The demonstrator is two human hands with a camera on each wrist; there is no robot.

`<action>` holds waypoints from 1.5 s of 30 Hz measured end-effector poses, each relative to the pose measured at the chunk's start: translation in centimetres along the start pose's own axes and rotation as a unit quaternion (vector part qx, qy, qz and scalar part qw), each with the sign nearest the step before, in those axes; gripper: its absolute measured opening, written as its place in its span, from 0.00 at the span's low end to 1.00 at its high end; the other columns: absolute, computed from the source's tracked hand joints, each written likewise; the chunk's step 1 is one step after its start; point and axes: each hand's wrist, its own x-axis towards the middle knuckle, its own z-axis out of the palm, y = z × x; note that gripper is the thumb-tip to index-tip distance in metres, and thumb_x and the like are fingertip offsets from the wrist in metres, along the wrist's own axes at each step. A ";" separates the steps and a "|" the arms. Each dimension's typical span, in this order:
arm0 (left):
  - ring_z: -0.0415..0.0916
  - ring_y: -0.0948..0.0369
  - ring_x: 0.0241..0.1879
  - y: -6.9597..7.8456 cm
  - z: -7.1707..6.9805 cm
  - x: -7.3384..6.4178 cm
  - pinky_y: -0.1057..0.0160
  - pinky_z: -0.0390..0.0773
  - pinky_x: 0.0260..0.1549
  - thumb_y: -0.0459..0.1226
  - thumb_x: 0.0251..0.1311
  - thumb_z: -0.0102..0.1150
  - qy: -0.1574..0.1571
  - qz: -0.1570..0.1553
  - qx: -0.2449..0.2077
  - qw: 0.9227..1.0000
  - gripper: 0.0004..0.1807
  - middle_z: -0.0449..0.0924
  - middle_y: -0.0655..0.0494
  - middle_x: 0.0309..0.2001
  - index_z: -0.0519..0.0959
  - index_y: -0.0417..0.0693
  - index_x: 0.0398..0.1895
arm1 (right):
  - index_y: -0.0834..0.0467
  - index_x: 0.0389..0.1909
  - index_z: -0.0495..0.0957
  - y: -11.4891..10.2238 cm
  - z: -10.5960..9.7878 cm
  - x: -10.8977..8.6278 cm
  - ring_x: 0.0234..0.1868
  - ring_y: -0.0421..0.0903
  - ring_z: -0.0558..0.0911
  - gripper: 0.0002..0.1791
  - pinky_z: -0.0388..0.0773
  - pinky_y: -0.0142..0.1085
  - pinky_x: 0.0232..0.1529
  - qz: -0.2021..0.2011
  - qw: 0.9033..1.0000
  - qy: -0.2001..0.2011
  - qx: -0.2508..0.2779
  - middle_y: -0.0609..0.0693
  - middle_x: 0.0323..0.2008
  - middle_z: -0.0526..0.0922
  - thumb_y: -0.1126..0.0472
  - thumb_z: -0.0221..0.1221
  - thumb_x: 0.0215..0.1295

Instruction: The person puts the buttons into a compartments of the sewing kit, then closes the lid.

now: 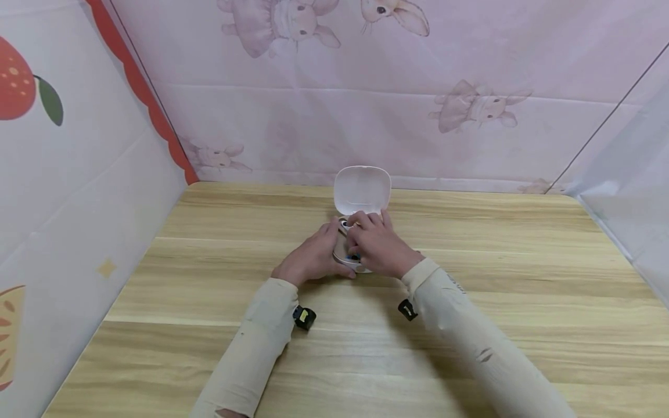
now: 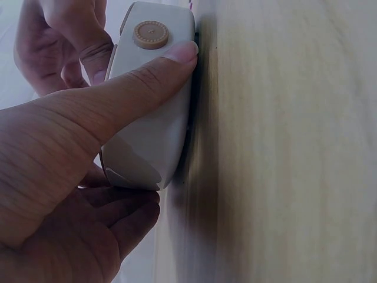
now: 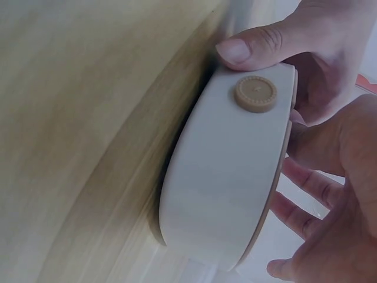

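A small white case [image 3: 218,171] with rounded corners stands on the table, its white lid [image 1: 362,190] swung up at the back. On its front is a round brown knob [image 2: 151,33]. My left hand [image 1: 315,254] grips the case at its left side, thumb across the front and fingers around the side. Over the opening is my right hand [image 1: 380,244], with bent fingers and the thumb reaching inside. Beside those fingers show a small white-and-dark piece [image 1: 344,224] and a blue-and-black piece [image 1: 354,256]. I cannot tell whether the right fingertips pinch anything.
The wood-grain table [image 1: 209,348] extends around the case. Behind it hangs a pink cloth [image 1: 340,128] printed with rabbits, and a fruit-patterned sheet [image 1: 104,191] borders the left. A small black device [image 1: 305,318] sits at the left wrist, another black device [image 1: 407,309] at the right.
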 end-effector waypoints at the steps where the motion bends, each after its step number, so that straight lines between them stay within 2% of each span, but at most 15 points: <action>1: 0.59 0.53 0.71 0.0 0.0 0.0 0.54 0.62 0.69 0.51 0.51 0.78 0.000 0.000 0.001 1.000 0.70 0.50 0.42 0.78 0.36 0.38 0.81 | 0.51 0.29 0.79 0.0 0.0 0.0 0.57 0.59 0.71 0.09 0.53 0.66 0.65 0.000 1.000 0.000 -0.001 0.54 0.58 0.74 0.67 0.67 0.62; 7: 0.59 0.53 0.71 -0.1 0.0 0.0 0.54 0.62 0.69 0.51 0.50 0.79 0.001 0.003 0.001 1.000 0.70 0.50 0.42 0.78 0.36 0.37 0.81 | 0.52 0.29 0.79 -0.1 0.0 0.1 0.57 0.59 0.71 0.09 0.55 0.62 0.62 0.004 1.000 -0.003 -0.005 0.53 0.57 0.74 0.68 0.66 0.62; 14: 0.58 0.53 0.71 -0.1 0.0 0.0 0.54 0.61 0.70 0.51 0.51 0.78 -0.001 0.001 -0.004 1.000 0.70 0.50 0.42 0.78 0.36 0.37 0.81 | 0.52 0.31 0.80 -0.2 -0.1 0.0 0.59 0.60 0.71 0.08 0.51 0.67 0.66 0.022 1.000 -0.014 0.000 0.54 0.58 0.73 0.68 0.66 0.62; 20: 0.57 0.53 0.72 -0.1 0.1 0.0 0.53 0.61 0.70 0.51 0.51 0.78 0.000 0.004 -0.003 1.000 0.70 0.50 0.41 0.78 0.36 0.38 0.81 | 0.51 0.31 0.79 -0.1 0.0 0.0 0.58 0.60 0.71 0.08 0.52 0.65 0.65 0.028 0.999 -0.016 0.001 0.53 0.57 0.73 0.67 0.66 0.63; 30: 0.59 0.53 0.71 -0.1 0.2 0.0 0.53 0.62 0.70 0.51 0.50 0.79 0.002 0.003 -0.004 1.000 0.70 0.50 0.41 0.78 0.35 0.38 0.81 | 0.50 0.31 0.80 -0.1 0.0 0.0 0.58 0.60 0.71 0.08 0.51 0.67 0.66 0.026 1.000 -0.013 -0.001 0.54 0.57 0.73 0.66 0.67 0.64; 40: 0.59 0.52 0.71 -0.2 0.2 0.0 0.54 0.62 0.69 0.50 0.50 0.79 0.005 0.009 -0.004 1.000 0.70 0.51 0.40 0.78 0.36 0.37 0.81 | 0.50 0.32 0.82 -0.1 0.1 0.0 0.57 0.59 0.71 0.06 0.55 0.61 0.61 0.019 1.000 -0.012 -0.005 0.54 0.57 0.73 0.65 0.68 0.64; 45: 0.60 0.52 0.70 -0.2 0.2 -0.1 0.54 0.63 0.69 0.51 0.50 0.79 0.006 0.011 -0.002 1.000 0.70 0.52 0.40 0.77 0.36 0.38 0.81 | 0.50 0.32 0.82 -0.1 0.0 0.0 0.60 0.60 0.69 0.06 0.51 0.66 0.65 0.025 1.000 -0.015 -0.001 0.54 0.57 0.72 0.65 0.68 0.64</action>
